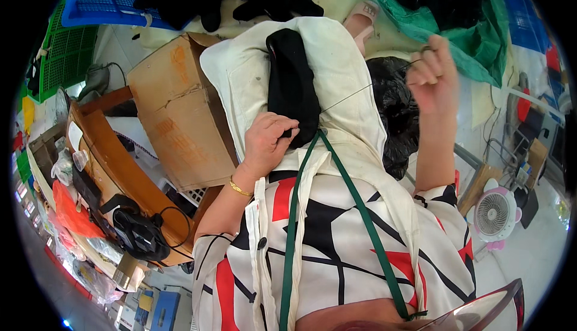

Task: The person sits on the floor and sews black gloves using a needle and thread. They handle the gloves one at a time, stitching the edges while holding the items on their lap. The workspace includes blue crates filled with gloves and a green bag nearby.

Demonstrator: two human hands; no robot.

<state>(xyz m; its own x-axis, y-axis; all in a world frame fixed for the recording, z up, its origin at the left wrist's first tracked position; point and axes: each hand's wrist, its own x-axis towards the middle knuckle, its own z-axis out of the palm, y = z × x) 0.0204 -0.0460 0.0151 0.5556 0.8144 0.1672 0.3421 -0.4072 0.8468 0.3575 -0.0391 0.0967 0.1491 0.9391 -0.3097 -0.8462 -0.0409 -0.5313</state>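
Note:
A long black fabric piece [293,85], shaped like a shoe upper, lies on the off-white cloth [345,75] over my lap. My left hand [268,140] is closed on its near end, thumb and fingers pinching the edge. A thin dark thread [354,94] runs taut from the piece up to the right. My right hand [434,75] is raised well away from the fabric, its fingers curled closed round the far end of this thread. A dark ring-like band [427,48] sits on one of its fingers. Whether a needle is in those fingers I cannot make out.
A cardboard box [180,112] stands left of my lap, beside a cluttered wooden table [135,178]. To the right are a black plastic bag [393,115] and a white fan [494,212]. A green sack [490,60], blue basket [114,0] and pink shoe [360,23] lie farther off.

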